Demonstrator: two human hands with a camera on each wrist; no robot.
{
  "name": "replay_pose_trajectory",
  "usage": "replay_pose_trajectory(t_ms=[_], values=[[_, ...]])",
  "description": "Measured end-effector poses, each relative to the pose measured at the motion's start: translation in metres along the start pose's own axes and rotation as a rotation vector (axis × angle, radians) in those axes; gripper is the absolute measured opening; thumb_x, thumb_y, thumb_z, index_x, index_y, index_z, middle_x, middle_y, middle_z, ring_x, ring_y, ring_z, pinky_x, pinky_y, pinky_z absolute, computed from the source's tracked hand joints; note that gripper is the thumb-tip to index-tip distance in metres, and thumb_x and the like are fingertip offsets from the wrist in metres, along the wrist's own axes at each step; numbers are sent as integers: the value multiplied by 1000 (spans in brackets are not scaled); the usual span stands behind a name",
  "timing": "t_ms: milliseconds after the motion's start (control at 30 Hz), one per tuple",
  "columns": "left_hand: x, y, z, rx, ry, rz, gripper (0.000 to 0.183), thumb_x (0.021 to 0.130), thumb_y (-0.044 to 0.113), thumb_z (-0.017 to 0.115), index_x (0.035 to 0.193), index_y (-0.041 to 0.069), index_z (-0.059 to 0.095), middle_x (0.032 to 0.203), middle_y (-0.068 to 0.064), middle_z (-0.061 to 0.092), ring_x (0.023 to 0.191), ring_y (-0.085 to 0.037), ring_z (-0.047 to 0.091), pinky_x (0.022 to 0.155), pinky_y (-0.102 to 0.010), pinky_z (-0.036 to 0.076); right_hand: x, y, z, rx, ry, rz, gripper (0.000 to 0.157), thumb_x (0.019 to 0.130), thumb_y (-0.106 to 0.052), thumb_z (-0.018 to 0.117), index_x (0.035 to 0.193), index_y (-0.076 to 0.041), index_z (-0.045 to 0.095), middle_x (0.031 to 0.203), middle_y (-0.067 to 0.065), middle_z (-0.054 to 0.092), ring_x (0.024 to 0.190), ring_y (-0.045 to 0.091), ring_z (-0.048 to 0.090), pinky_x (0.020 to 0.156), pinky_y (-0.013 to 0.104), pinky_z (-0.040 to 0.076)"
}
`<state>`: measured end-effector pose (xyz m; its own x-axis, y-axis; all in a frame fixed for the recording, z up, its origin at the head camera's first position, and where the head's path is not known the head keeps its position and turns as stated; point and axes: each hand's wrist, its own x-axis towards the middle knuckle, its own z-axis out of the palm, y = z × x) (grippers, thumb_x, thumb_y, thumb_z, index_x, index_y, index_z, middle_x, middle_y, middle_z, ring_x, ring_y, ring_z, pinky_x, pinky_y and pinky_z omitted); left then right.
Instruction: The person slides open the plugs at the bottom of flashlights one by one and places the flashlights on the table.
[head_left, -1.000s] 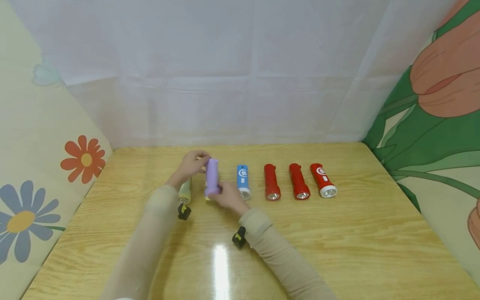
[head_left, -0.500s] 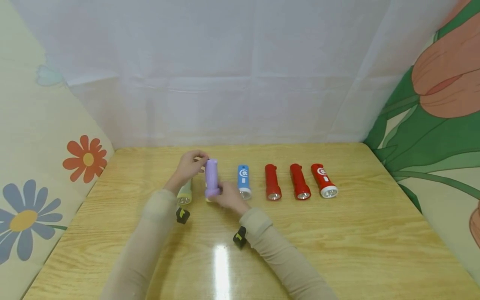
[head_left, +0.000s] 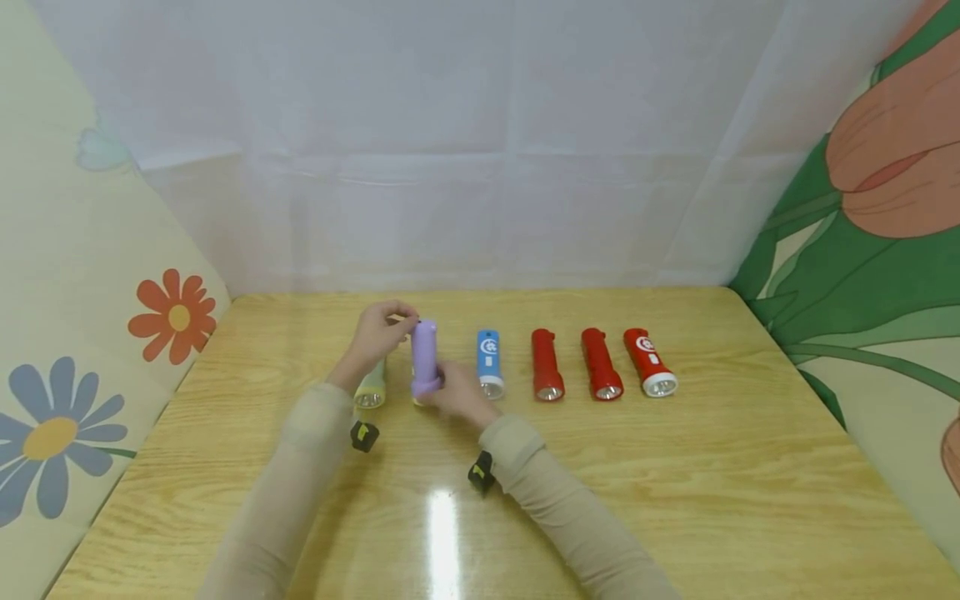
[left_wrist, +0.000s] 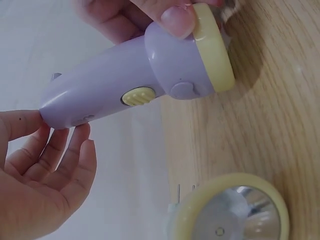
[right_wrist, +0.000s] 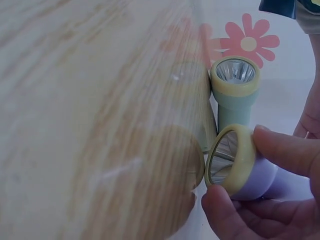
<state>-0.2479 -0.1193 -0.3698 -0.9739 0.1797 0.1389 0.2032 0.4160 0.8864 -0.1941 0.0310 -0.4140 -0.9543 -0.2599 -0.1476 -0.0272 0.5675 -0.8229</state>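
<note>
A lilac flashlight (left_wrist: 120, 80) with a pale yellow rim and yellow switch is held between both hands, its head end low at the table. My left hand (head_left: 377, 333) pinches its tail end with thumb and fingertips. Round the head, my right hand (head_left: 457, 390) grips with thumb and fingers, as the right wrist view shows. Just left of it lies a pale green flashlight (head_left: 372, 385), partly hidden by the left forearm; its yellow-rimmed lens appears in the left wrist view. To the right of my right hand lies a blue flashlight (head_left: 489, 363) with a white head.
Farther right lie a red flashlight (head_left: 546, 365), a second red flashlight (head_left: 602, 364) and a red one with a white head (head_left: 649, 362). All rest on the wooden table (head_left: 712, 483). A white sheet (head_left: 480, 183) hangs behind, with flowered panels on both sides.
Both hands stay on the lilac flashlight in nearly the same place. The left wrist has shifted slightly left, showing more of the green flashlight's head.
</note>
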Motion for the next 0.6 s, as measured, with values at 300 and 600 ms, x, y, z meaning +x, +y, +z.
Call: replay_pose_trajectory(t_ms=[300,600], values=[[-6,4,-4,15,-11,-8,22,86,9,61,103,-6,62,105,-19,62,85,-28,61,71,-30,51,3,0,1,2,-8,9,50,72,-9,75,116,4,55,99,15,63,64,18,58,56,27,51],[-13,-1,-9,-13,-17,-35,25,86,11,63,105,-5,62,105,-18,61,79,-17,57,69,-26,48,3,0,0,-32,-3,0,53,71,-10,77,117,4,54,103,15,63,71,18,59,61,27,51]])
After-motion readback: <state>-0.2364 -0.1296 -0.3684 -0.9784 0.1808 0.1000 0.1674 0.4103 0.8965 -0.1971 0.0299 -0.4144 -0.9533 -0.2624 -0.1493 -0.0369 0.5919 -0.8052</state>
